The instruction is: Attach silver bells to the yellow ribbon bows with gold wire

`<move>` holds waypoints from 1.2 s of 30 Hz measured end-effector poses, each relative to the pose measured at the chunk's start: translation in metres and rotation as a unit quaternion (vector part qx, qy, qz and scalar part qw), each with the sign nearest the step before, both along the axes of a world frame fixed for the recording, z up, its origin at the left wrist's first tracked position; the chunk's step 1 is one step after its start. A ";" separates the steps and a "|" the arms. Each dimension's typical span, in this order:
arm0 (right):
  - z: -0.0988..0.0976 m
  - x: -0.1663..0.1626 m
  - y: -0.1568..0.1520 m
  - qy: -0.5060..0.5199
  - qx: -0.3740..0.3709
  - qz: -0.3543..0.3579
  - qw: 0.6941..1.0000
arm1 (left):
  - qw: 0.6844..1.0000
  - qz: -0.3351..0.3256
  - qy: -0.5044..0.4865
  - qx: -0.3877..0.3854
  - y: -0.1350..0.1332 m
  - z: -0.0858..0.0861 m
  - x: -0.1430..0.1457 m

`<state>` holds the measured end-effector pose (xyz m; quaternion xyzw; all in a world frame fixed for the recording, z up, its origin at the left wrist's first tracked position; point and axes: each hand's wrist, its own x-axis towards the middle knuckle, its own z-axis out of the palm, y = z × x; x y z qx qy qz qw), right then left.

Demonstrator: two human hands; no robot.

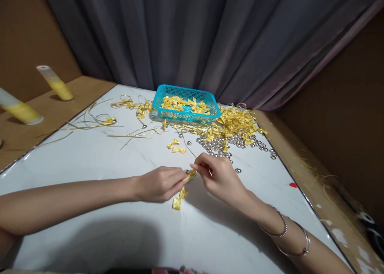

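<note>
Near the middle of the table, my left hand [163, 183] is closed in a pinch on a yellow ribbon bow [191, 174], with a small silver bead [187, 171] at the fingertips. Just to its right, my right hand [217, 173] pinches a thin gold cord [189, 147], whose free end slants up and left. My fingers partly hide where cord and bow meet. Another yellow bow [179, 200] lies on the table below my left fingertips. Two loose bows, one of them a flat bow [179, 150], rest beyond my hands.
A blue plastic basket [187, 117] of yellow bows stands at the back. Right of it lie a heap of bows [240, 122] and scattered silver beads [214, 145]. Gold cords [132, 136] spread leftward. Two tubes, including a yellow-wrapped tube [61, 88], are at far left. A curtain [186, 38] hangs behind.
</note>
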<state>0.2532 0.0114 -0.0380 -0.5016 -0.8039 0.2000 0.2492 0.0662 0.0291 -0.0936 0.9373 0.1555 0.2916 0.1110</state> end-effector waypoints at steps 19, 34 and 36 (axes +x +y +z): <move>0.000 0.001 -0.004 0.016 0.053 0.018 0.998 | 0.995 -0.020 0.006 0.099 0.000 -0.001 -0.002; -0.001 0.002 -0.003 0.002 0.036 0.021 0.999 | 0.994 -0.012 0.011 0.107 0.000 -0.001 -0.002; -0.001 0.002 -0.002 0.004 0.027 0.021 0.999 | 0.994 -0.013 0.009 0.105 0.000 0.000 -0.002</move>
